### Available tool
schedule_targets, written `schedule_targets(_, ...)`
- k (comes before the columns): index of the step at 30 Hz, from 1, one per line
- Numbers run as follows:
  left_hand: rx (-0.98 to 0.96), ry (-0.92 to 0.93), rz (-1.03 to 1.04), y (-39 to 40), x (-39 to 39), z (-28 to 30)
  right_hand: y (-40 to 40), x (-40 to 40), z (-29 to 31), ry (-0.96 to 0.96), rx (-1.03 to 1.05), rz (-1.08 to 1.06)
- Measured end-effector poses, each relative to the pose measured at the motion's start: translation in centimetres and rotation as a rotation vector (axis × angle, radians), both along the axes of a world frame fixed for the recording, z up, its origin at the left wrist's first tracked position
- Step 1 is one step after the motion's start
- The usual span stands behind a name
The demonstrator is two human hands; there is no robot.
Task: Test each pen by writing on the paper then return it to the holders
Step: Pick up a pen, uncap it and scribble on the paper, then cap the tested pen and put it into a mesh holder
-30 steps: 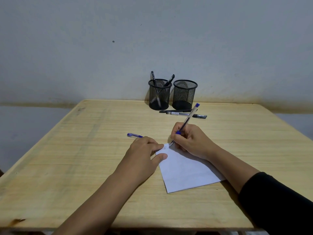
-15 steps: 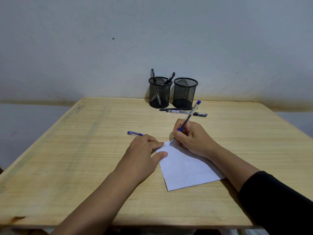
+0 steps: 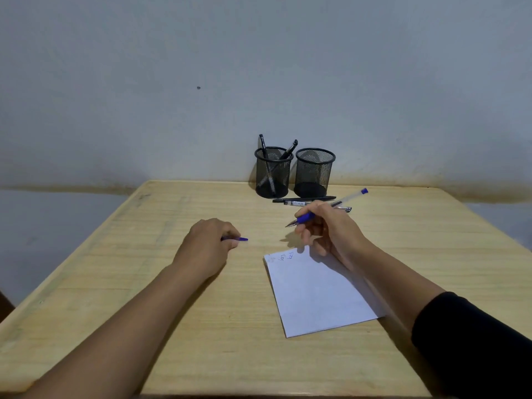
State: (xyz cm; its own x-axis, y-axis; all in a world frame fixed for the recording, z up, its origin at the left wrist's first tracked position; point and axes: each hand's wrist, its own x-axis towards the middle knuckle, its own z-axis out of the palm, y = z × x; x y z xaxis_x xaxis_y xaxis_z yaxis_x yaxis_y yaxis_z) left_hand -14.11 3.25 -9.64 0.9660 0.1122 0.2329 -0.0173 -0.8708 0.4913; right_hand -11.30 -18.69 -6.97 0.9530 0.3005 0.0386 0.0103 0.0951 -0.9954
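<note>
Left hand (image 3: 205, 246) on the tabletop (image 3: 115, 298), fingers pinching the blue cap (image 3: 240, 239). Paper (image 3: 319, 295) lies loose. Right hand (image 3: 331, 228) hangs above it, fingers clamped on the blue pen (image 3: 331, 207). Risk I see: recapping could miss, or a sleeve drags the paper. Count: two holders (image 3: 293, 174), two pens inside the left one, two pens lying just in front.
</note>
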Motion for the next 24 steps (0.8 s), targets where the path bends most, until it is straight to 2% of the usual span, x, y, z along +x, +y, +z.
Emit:
schedule_targets(2, -0.130, -0.040, 0.008, -0.3, 0.0, 0.5, 0.2, 0.0, 0.9, -0.066, -0.058, -0.030)
schedule_targets(6, -0.583, -0.146, 0.042, -2.1, -0.5, 2.3, 0.8, -0.4, 2.4, -0.198, -0.048, -0.038)
schedule_targets(8, -0.675, -0.166, 0.038, -3.2, -0.9, 3.4, 1.0, -0.7, 2.9, -0.269, -0.034, -0.048)
schedule_targets(17, -0.561, -0.193, -0.047, -4.1, -1.4, 5.3, 1.2, -1.1, 3.8, -0.338, 0.007, -0.049)
schedule_targets(24, -0.537, -0.243, -0.085, -5.3, -2.2, 5.8, 1.0, -1.6, 4.3, -0.313, 0.036, 0.044)
